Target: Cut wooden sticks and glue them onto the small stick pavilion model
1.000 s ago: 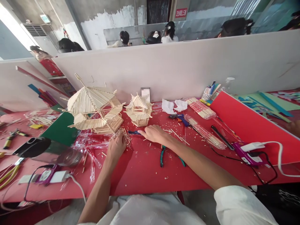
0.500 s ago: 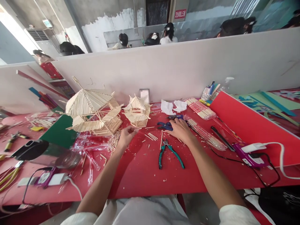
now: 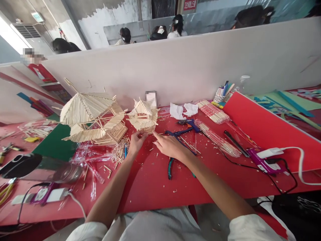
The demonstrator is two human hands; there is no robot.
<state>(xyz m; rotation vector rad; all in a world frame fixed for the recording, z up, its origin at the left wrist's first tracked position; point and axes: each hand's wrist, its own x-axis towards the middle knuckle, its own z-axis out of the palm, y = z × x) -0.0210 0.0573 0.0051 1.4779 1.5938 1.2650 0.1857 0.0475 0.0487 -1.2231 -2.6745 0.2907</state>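
Note:
My left hand is closed in a pinch on a short wooden stick, just in front of the small stick-built pavilion; the fingers mostly cover the stick. Close by on the right, my right hand has its index finger stretched toward the pavilion's base, with nothing visible in it. Under my right wrist lie teal-handled pliers, largely hidden. A blue glue gun rests beyond that hand. To the left stands a larger stick pavilion with a pointed roof.
Stick offcuts and plastic wrappers litter the left, near a clear bottle. Packaged sticks, a purple power strip and a red board are on the right. A white partition runs behind; people sit beyond it.
My right hand has left the blue tool area and moved left, beside my left hand. My left hand has shifted slightly relative to the pavilion, and the view has turned a little.

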